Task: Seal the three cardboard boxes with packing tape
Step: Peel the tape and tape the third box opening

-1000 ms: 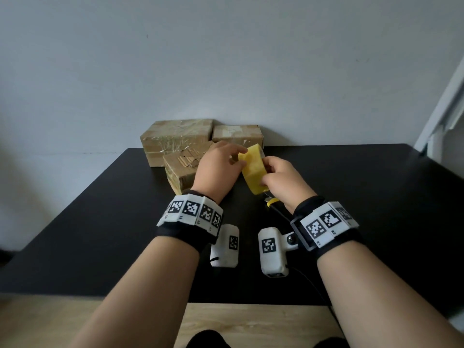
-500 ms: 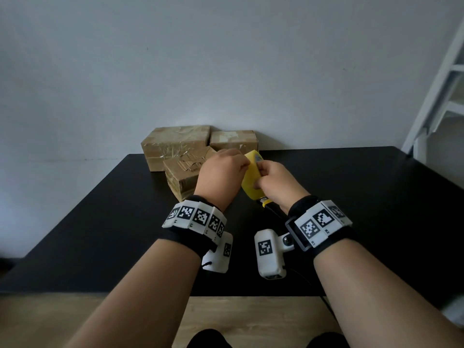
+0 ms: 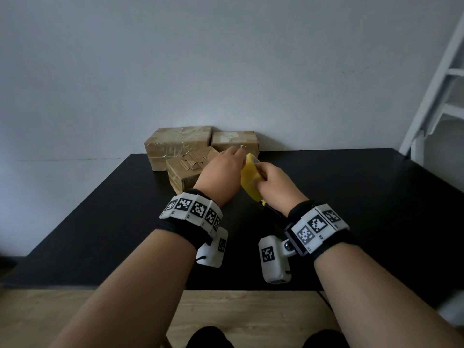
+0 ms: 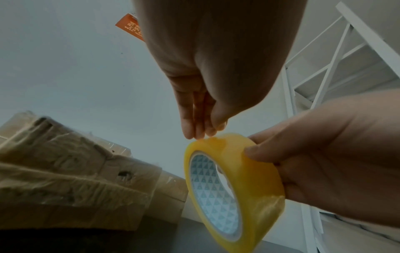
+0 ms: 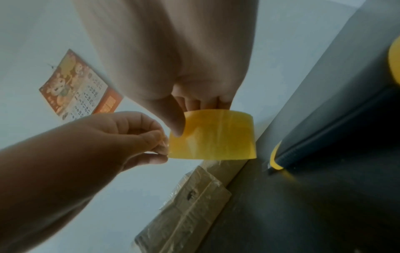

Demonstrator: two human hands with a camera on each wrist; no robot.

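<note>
a: where's the tape?

b: the yellow tape roll (image 3: 251, 179) is up off the black table (image 3: 351, 197), in my right hand (image 3: 273, 185). my thumb lies across its outer face and my fingers curl round the far side, through the core as far as i can tell.

a: and your other hand?

b: my left hand (image 3: 221, 175) is at the roll's top edge, fingertips (image 4: 195, 131) bunched together and pinching at the tape surface there. from the right wrist view, thumb and forefinger are closed on the roll's left rim. i can't tell whether a loose end has lifted.

a: the boxes?

b: three cardboard boxes at the far side of the table against the wall. the large box (image 3: 177, 144) sits back left, the small box (image 3: 234, 144) just beside it on the right, and the front box (image 3: 187, 172) lies in front of them, angled, touching or nearly so. all show glossy film on their faces.

a: anything else down there?

b: a black and yellow tool (image 5: 324, 140) lies on the table below my right hand; blurred, so i can't name it. a calendar (image 5: 80, 89) hangs on the wall.
</note>
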